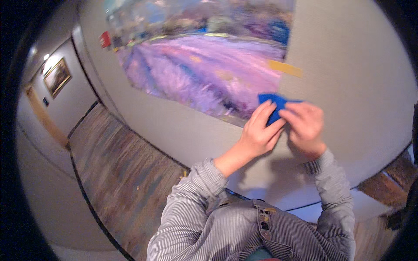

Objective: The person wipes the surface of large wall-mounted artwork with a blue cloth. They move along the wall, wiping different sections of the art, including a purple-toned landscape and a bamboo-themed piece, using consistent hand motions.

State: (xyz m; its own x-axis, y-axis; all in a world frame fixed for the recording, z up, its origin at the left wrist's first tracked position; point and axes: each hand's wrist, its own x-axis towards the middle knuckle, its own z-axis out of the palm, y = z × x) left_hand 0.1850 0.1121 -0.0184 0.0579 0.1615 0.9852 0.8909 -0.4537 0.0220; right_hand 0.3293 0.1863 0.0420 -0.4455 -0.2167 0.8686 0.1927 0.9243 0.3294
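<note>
A large picture [196, 70] of a purple and pink flower field is on the beige wall in front of me. At its lower right corner, both of my hands are on a blue piece of thin sheet material [273, 101]. My left hand [261, 130] grips it from the left, fingers bent over it. My right hand [305, 122], slightly blurred, pinches its right side. The blue piece covers the picture's corner; whether it touches the wall I cannot tell. Above my hands, a yellow strip of tape [285, 68] spans the picture's right edge and the wall.
A red piece [105, 39] is at the picture's upper left edge. To the left runs a corridor with patterned carpet [130, 176], a framed painting [57, 77] and a wooden door or frame [45, 117]. A brown surface [383, 189] lies at the lower right.
</note>
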